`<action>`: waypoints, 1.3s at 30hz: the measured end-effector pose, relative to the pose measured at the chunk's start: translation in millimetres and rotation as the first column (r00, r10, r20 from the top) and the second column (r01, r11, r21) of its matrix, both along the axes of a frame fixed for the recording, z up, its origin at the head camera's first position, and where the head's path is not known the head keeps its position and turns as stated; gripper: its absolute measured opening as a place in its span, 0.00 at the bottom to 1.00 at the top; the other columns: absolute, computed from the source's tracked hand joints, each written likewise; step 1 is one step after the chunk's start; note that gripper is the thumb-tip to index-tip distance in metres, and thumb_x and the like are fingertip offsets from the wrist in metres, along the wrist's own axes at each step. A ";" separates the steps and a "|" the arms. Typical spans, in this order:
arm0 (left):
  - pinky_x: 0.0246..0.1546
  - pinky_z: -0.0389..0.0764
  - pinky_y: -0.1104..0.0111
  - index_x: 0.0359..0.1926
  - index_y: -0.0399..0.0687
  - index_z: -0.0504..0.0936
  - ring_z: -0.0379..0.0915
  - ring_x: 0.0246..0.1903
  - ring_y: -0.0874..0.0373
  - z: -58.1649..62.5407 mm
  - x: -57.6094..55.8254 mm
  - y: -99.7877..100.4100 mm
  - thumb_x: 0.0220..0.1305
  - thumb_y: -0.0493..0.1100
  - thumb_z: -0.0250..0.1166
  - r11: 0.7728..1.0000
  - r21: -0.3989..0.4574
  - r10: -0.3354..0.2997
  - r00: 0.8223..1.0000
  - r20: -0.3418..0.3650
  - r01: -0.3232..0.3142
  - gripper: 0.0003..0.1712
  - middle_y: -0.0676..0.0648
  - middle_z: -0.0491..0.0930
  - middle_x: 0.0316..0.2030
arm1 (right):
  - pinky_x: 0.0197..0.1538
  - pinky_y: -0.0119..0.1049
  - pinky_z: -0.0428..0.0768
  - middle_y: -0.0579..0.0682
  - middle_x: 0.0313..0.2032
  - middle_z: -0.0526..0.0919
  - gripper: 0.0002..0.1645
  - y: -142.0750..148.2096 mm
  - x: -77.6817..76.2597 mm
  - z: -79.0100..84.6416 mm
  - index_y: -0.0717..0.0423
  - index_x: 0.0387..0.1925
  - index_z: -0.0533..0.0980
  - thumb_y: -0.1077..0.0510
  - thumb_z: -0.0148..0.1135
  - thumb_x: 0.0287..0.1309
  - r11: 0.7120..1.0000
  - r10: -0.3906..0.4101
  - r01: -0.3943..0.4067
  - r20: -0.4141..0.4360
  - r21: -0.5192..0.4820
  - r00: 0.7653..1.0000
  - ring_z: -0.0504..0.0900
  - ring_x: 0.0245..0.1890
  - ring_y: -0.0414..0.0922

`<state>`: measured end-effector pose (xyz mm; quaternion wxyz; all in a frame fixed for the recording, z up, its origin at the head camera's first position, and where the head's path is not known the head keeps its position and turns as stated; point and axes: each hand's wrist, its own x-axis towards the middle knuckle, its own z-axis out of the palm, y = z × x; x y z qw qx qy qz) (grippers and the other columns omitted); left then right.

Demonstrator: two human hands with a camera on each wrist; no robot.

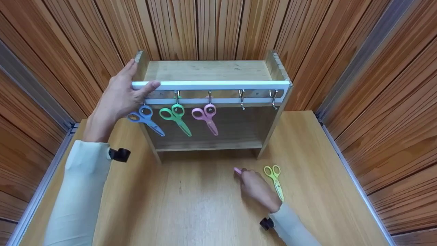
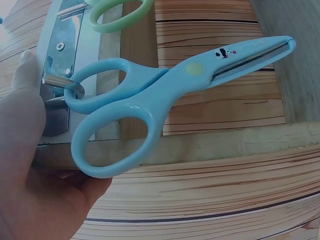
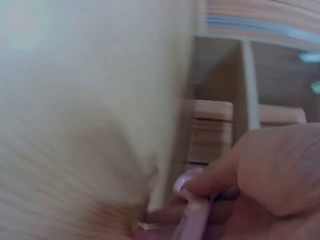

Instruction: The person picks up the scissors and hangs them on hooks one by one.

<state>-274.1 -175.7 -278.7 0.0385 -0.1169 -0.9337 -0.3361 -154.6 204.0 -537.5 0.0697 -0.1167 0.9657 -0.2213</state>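
Note:
My left hand grips the upper left corner of a wooden shelf, thumb over the white hook rail and fingers along the outer side. Right beside that hand, blue scissors hang by one finger loop on a metal hook. Green scissors and pink scissors hang on the hooks to their right. Low over the table, my right hand holds another pair of pink scissors, mostly hidden by the fingers. The right wrist view is blurred.
Yellow-green scissors lie on the wooden table, just right of my right hand. Two bare hooks are at the rail's right end. Wood-plank walls with metal edging stand behind the shelf and at both sides.

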 end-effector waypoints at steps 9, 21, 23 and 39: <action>0.84 0.42 0.42 0.85 0.51 0.39 0.33 0.85 0.39 0.8 2.0 0.5 0.69 0.78 0.54 1.000 -0.007 -0.009 1.000 -0.014 0.009 0.61 0.48 0.32 0.86 | 0.28 0.28 0.74 0.58 0.38 0.87 0.15 11.9 -11.7 18.7 0.69 0.55 0.81 0.66 0.55 0.76 0.927 0.037 0.037 0.189 -0.373 0.981 0.78 0.28 0.43; 0.84 0.43 0.42 0.85 0.51 0.40 0.33 0.85 0.38 1.6 2.3 -1.5 0.69 0.77 0.55 1.000 -0.012 -0.013 1.000 -0.021 0.013 0.60 0.46 0.33 0.86 | 0.19 0.25 0.68 0.50 0.27 0.79 0.14 22.1 -23.9 36.4 0.56 0.57 0.83 0.58 0.56 0.78 0.824 0.227 -0.071 0.212 -0.562 0.950 0.68 0.15 0.38; 0.84 0.43 0.42 0.85 0.51 0.40 0.34 0.85 0.38 1.5 2.3 -1.7 0.69 0.77 0.55 1.000 -0.007 -0.009 1.000 -0.018 0.009 0.60 0.46 0.33 0.86 | 0.19 0.25 0.69 0.54 0.28 0.83 0.15 22.5 -26.3 41.6 0.57 0.57 0.83 0.58 0.56 0.79 0.805 0.256 -0.099 0.192 -0.585 0.947 0.69 0.13 0.39; 0.83 0.45 0.40 0.85 0.52 0.39 0.34 0.85 0.37 -0.2 1.5 -0.7 0.68 0.78 0.55 1.000 -0.006 0.001 1.000 -0.002 -0.001 0.61 0.47 0.32 0.86 | 0.64 0.38 0.84 0.61 0.60 0.86 0.22 7.7 -37.3 94.6 0.60 0.67 0.76 0.59 0.58 0.77 0.690 0.291 -0.082 0.172 -0.719 0.941 0.87 0.62 0.54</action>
